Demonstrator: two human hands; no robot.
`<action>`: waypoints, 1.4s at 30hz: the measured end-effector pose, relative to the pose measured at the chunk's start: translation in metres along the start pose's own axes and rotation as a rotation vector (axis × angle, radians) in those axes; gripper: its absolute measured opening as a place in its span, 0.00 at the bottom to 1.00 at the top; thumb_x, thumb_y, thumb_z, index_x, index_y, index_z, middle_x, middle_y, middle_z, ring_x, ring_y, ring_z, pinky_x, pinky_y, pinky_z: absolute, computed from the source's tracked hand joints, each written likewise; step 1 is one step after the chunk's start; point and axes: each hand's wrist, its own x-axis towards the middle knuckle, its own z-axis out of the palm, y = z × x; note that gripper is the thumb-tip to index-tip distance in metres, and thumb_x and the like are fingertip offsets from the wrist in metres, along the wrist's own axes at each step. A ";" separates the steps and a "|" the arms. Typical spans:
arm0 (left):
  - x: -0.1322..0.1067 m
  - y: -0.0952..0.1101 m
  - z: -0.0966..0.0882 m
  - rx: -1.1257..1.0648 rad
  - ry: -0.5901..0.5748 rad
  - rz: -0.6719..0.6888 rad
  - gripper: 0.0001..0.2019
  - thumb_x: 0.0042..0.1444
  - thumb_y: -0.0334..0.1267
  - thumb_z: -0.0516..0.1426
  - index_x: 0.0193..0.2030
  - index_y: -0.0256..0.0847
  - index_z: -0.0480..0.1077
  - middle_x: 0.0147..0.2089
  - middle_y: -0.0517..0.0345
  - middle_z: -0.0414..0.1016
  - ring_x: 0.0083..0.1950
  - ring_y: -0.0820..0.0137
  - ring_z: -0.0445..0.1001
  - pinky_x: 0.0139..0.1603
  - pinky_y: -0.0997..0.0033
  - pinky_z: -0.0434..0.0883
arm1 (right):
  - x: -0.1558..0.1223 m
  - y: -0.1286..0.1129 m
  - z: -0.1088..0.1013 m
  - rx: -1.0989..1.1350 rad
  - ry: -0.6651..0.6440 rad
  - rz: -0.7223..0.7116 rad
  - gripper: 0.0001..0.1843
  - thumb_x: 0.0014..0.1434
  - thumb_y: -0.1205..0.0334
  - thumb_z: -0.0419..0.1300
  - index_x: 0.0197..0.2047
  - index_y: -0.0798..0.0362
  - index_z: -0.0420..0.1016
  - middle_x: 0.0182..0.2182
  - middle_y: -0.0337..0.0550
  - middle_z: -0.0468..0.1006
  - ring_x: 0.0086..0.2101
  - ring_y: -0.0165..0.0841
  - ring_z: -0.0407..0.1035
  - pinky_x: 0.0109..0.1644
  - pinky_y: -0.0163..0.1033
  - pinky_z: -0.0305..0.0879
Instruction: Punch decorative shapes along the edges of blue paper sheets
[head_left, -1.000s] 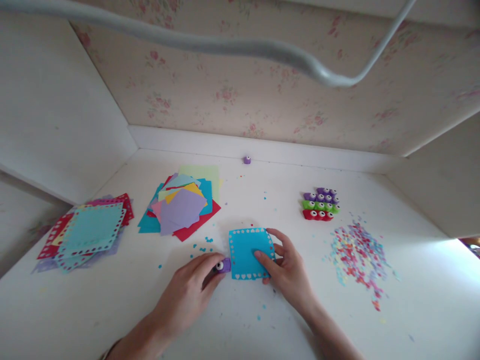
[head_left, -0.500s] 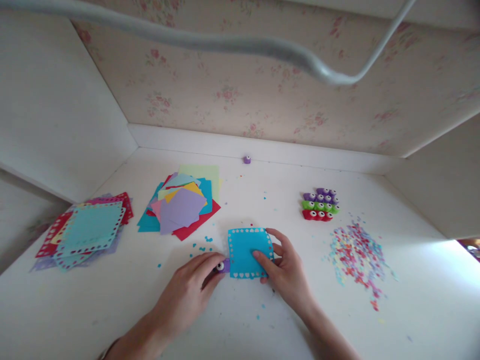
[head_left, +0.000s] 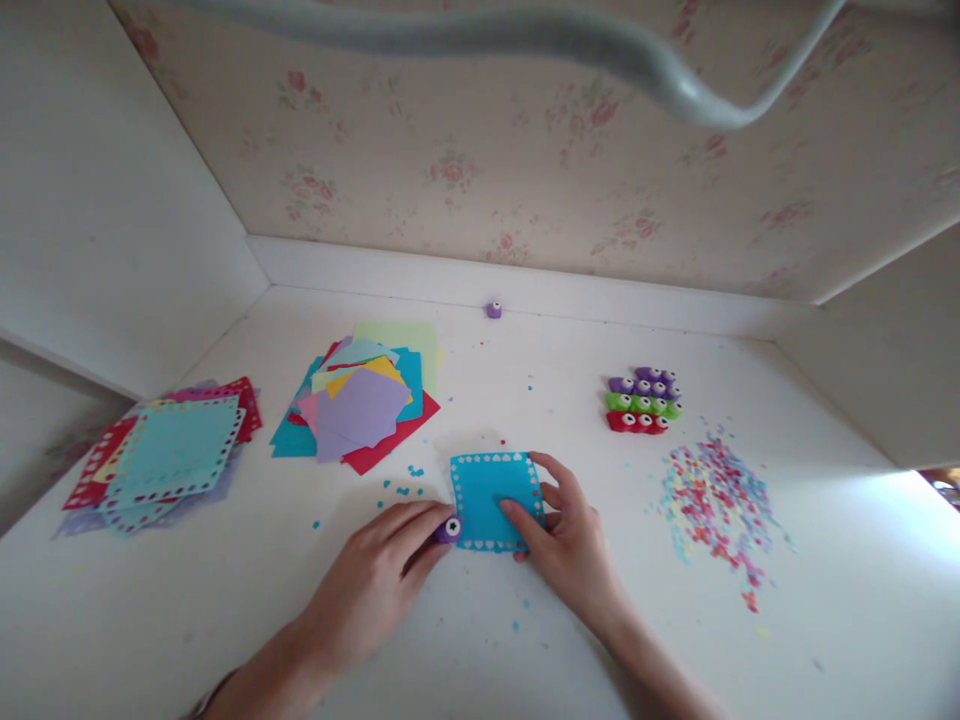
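Note:
A blue square of paper (head_left: pixel 491 495) has small shapes punched along its borders. My right hand (head_left: pixel 566 530) grips its right side, thumb on top and fingers at the edge and beneath. My left hand (head_left: pixel 386 560) is closed on a small purple craft punch (head_left: pixel 448 530), whose white top with a dark star faces up. The punch sits at the lower left edge of the blue paper; whether the paper is inside its slot is hidden. Small blue cut-outs (head_left: pixel 405 490) lie on the white table just beyond my left hand.
Plain coloured paper sheets (head_left: pixel 364 410) are piled at centre left, punched sheets (head_left: pixel 176 450) at far left. Several purple, green and red punches (head_left: pixel 641 402) stand in rows at right, near a confetti heap (head_left: pixel 716 510). One purple punch (head_left: pixel 493 311) is by the wall; a pale cable (head_left: pixel 600 45) hangs above.
The punch in my left hand has turned so its white top with the star now shows upward. The paper has barely moved in my right hand. The whole view has shifted slightly.

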 end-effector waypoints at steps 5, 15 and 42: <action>0.000 0.001 -0.001 0.008 0.011 0.010 0.12 0.67 0.37 0.56 0.55 0.43 0.73 0.50 0.52 0.79 0.50 0.64 0.78 0.53 0.62 0.78 | -0.004 -0.004 -0.003 -0.234 -0.016 -0.125 0.31 0.63 0.47 0.60 0.65 0.45 0.57 0.37 0.41 0.78 0.23 0.32 0.73 0.27 0.39 0.74; 0.001 0.002 -0.006 0.065 -0.060 -0.018 0.11 0.66 0.36 0.58 0.53 0.43 0.73 0.47 0.53 0.79 0.49 0.62 0.76 0.53 0.56 0.74 | -0.006 -0.002 -0.020 -0.882 -0.110 -0.709 0.20 0.67 0.58 0.58 0.61 0.47 0.71 0.61 0.52 0.68 0.60 0.48 0.62 0.63 0.64 0.60; 0.003 0.000 -0.004 0.086 -0.048 0.002 0.10 0.66 0.37 0.56 0.52 0.43 0.74 0.43 0.53 0.80 0.41 0.63 0.77 0.44 0.62 0.76 | -0.002 0.001 -0.018 -0.934 -0.128 -0.748 0.19 0.62 0.56 0.62 0.56 0.46 0.76 0.56 0.49 0.75 0.58 0.49 0.68 0.64 0.64 0.62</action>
